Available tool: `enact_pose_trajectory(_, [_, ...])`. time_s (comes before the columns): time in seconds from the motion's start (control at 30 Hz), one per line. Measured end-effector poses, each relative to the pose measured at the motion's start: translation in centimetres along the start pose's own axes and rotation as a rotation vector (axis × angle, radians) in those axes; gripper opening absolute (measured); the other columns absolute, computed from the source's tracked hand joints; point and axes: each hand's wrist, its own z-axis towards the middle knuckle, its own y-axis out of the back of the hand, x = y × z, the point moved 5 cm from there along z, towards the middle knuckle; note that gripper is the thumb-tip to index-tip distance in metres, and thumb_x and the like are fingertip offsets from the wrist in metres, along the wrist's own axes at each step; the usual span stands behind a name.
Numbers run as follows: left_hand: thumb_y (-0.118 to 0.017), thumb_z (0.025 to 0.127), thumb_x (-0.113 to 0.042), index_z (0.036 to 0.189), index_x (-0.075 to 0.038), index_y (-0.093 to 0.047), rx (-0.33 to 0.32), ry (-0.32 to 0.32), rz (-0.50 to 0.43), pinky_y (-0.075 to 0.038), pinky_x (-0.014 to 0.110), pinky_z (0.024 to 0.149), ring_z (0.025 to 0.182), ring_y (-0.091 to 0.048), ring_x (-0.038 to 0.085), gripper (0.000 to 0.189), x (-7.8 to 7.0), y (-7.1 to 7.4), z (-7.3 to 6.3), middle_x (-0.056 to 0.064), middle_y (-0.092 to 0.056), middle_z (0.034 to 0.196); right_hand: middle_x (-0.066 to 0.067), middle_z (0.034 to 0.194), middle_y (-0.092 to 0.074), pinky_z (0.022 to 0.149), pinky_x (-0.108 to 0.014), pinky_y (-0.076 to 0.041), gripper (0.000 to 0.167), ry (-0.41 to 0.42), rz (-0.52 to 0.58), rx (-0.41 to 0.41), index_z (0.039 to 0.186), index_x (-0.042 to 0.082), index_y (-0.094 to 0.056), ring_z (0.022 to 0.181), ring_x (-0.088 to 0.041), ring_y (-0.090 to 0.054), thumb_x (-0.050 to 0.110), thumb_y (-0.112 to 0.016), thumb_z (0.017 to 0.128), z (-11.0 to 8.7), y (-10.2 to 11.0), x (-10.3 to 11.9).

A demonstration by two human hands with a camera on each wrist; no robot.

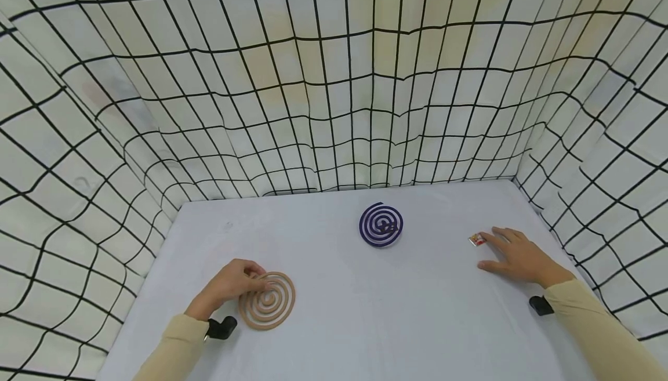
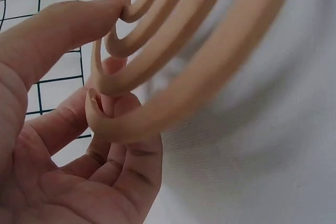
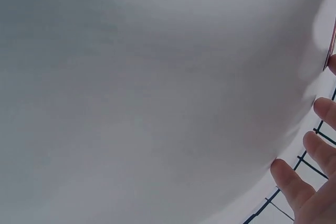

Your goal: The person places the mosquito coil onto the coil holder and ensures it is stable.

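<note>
My left hand (image 1: 236, 281) pinches a tan mosquito coil (image 1: 284, 305) by its upper left edge. In the left wrist view the thumb presses one face of the coil (image 2: 210, 85) and fingers lie behind it, with the outer turns tilted off the white cloth. Over at the right side of the table, my right hand (image 1: 516, 256) rests with its fingers spread. One fingertip touches a small red and white flat packet (image 1: 476, 239). Only a thin edge of that packet shows at the border of the right wrist view, beside the fingers (image 3: 291, 182).
A dark purple mosquito coil (image 1: 369, 236) lies flat near the back middle of the white-covered table (image 1: 365, 300). Black netting (image 1: 323, 85) over pale walls encloses the table at the back and both sides. Each wrist carries a black camera.
</note>
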Motion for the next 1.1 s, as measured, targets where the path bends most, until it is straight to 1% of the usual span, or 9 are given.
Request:
enact_pose_trajectory(0.07, [-0.086, 0.082, -0.023, 0.106, -0.003, -0.073, 0.015, -0.005, -0.010, -0.045, 0.031, 0.076, 0.090, -0.054, 0.020, 0.034, 0.0, -0.1, -0.1, 0.009, -0.066, 0.099, -0.030, 0.156, -0.044, 0.107, -0.075, -0.039, 0.089, -0.003, -0.005, 0.004, 0.152, 0.007, -0.049, 0.140, -0.057, -0.038, 0.066, -0.069, 0.088, -0.2, -0.1, 0.0])
enact_pose_trajectory(0.23, [-0.084, 0.085, -0.019, 0.103, -0.001, -0.070, 0.046, -0.014, -0.067, -0.046, 0.030, 0.072, 0.086, -0.055, 0.020, 0.029, 0.0, -0.3, -0.3, 0.009, -0.065, 0.096, -0.031, 0.156, -0.043, 0.107, -0.076, -0.039, 0.091, -0.012, -0.006, 0.006, 0.152, 0.005, -0.048, 0.140, -0.059, -0.038, 0.066, -0.069, 0.088, -0.4, -0.4, 0.1])
enact_pose_trajectory(0.3, [-0.083, 0.086, -0.019, 0.103, -0.001, -0.068, 0.051, -0.018, -0.078, -0.046, 0.030, 0.073, 0.087, -0.054, 0.020, 0.029, 0.1, -0.4, -0.3, 0.009, -0.064, 0.096, -0.032, 0.156, -0.042, 0.106, -0.077, -0.039, 0.092, -0.020, 0.001, 0.006, 0.152, 0.003, -0.048, 0.139, -0.060, -0.038, 0.066, -0.069, 0.088, -0.5, -0.5, 0.2])
enact_pose_trajectory(0.43, [-0.082, 0.088, -0.021, 0.108, -0.001, -0.066, 0.067, -0.026, -0.089, -0.046, 0.031, 0.075, 0.087, -0.055, 0.020, 0.032, 0.4, -0.5, -0.4, 0.008, -0.066, 0.097, -0.034, 0.157, -0.039, 0.104, -0.077, -0.040, 0.095, -0.045, 0.011, 0.006, 0.152, 0.002, -0.046, 0.139, -0.062, -0.038, 0.067, -0.069, 0.087, -0.7, -0.8, 0.6])
enact_pose_trajectory(0.53, [-0.080, 0.090, -0.020, 0.113, 0.001, -0.064, 0.091, -0.030, -0.111, -0.047, 0.030, 0.073, 0.083, -0.059, 0.019, 0.035, 0.5, -0.5, -0.6, 0.009, -0.069, 0.095, -0.035, 0.156, -0.037, 0.101, -0.078, -0.042, 0.096, -0.065, 0.011, 0.006, 0.152, 0.000, -0.045, 0.138, -0.064, -0.038, 0.066, -0.069, 0.087, -0.8, -1.1, 0.9])
enact_pose_trajectory(0.67, [-0.077, 0.092, -0.017, 0.120, 0.005, -0.060, 0.142, -0.041, -0.172, -0.052, 0.031, 0.068, 0.076, -0.066, 0.019, 0.040, 0.5, -0.7, -0.8, 0.011, -0.073, 0.093, -0.038, 0.155, -0.036, 0.097, -0.078, -0.044, 0.099, -0.088, 0.015, 0.007, 0.153, -0.002, -0.042, 0.136, -0.066, -0.039, 0.067, -0.069, 0.087, -0.8, -1.4, 1.2])
enact_pose_trajectory(0.83, [-0.074, 0.094, -0.014, 0.125, 0.008, -0.055, 0.200, -0.067, -0.257, -0.057, 0.033, 0.062, 0.069, -0.069, 0.018, 0.043, 0.7, -0.7, -0.9, 0.014, -0.075, 0.089, -0.040, 0.155, -0.035, 0.098, -0.078, -0.042, 0.101, -0.106, 0.013, 0.009, 0.153, -0.004, -0.040, 0.136, -0.067, -0.038, 0.067, -0.068, 0.087, -0.9, -1.6, 1.6])
enact_pose_trajectory(0.97, [-0.074, 0.094, -0.014, 0.127, 0.008, -0.054, 0.199, -0.067, -0.292, -0.057, 0.032, 0.060, 0.065, -0.069, 0.016, 0.045, 1.0, -0.6, -0.8, 0.010, -0.076, 0.083, -0.039, 0.155, -0.035, 0.098, -0.079, -0.042, 0.102, -0.109, 0.005, 0.001, 0.153, -0.005, -0.040, 0.136, -0.067, -0.038, 0.067, -0.068, 0.087, -1.0, -1.7, 1.8])
enact_pose_trajectory(1.1, [-0.075, 0.094, -0.016, 0.130, 0.008, -0.052, 0.158, -0.083, -0.320, -0.056, 0.032, 0.060, 0.064, -0.068, 0.016, 0.049, 1.0, -0.2, -0.6, 0.007, -0.075, 0.080, -0.038, 0.156, -0.035, 0.101, -0.080, -0.040, 0.103, -0.110, 0.008, -0.003, 0.153, -0.005, -0.039, 0.137, -0.066, -0.037, 0.068, -0.068, 0.087, -1.1, -2.0, 1.9])
